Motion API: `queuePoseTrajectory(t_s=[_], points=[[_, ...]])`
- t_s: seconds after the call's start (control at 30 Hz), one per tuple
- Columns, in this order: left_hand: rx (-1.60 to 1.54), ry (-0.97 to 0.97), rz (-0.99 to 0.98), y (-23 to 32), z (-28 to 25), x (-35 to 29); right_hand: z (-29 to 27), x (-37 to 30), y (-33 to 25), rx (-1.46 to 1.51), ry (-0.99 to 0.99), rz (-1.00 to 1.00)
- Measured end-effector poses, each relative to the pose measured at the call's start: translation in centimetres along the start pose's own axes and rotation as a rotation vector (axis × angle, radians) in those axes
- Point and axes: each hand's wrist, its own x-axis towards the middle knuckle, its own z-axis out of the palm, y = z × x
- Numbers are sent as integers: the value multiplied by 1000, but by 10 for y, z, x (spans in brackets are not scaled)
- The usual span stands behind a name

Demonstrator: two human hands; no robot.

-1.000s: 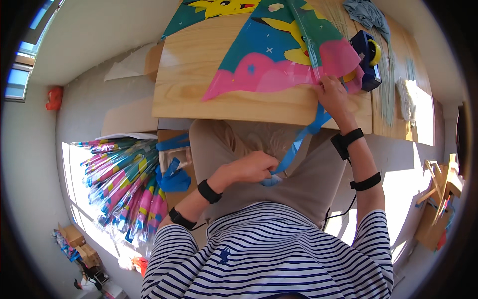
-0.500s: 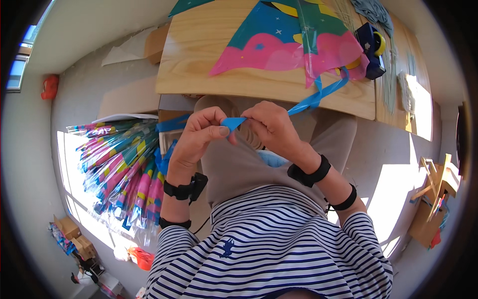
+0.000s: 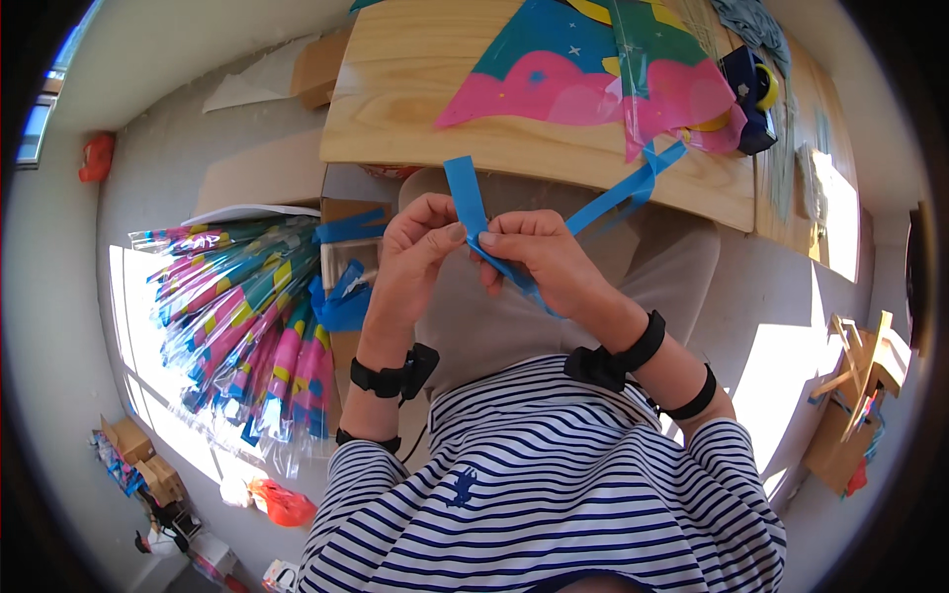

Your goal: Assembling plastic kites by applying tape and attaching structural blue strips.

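I judge the ribbon [image 3: 462,185] to be very light and limp across its width, thin enough to crease and twist, perhaps a little slippery, and hard to break but easy to wrinkle. I would take hold with thumb and fingertip just below the free end, or flat across the strip, since a grip on one edge could curl it. It is plain blue, flat and even in width, with a slight sheen; the short end stands up straight, and below it the strip folds over at the fingers. I see it above the lap [image 3: 643,262], in front of the table [image 3: 386,109], a further length running up to the right to the table's edge. The right hand [image 3: 534,252] pinches it under the thumb; the left hand [image 3: 423,239] is curled, thumb and fingertips closed at its edge. Beyond lies a pink, blue and green sheet [image 3: 544,84], a tape dispenser [image 3: 746,94] beside it; to the left are rolled sheets [image 3: 242,321] in clear wrap.
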Motion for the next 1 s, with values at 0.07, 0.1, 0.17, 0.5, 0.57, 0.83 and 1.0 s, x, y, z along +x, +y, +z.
queuePoseTrajectory(t_s=[0.07,0.1,0.17,0.5,0.57,0.83,1.0], points=[[-10,77,69,-3,-8,2,2,1,0,-57,-9,3],[-16,112,103,1,-7,5,4,2,1,-122,-39,-22],[-39,194,180,21,-10,7,7,4,3,-254,-102,-68],[361,579,859,268,-124,-67,46,20,21,-1023,-442,-568],[520,468,758,276,-128,-78,40,30,11,-1103,-249,-630],[454,341,37,54,-63,39,-39,50,-21,-1181,382,-618],[581,333,-22,-13,-65,108,-58,59,-7,-1326,461,-689]])
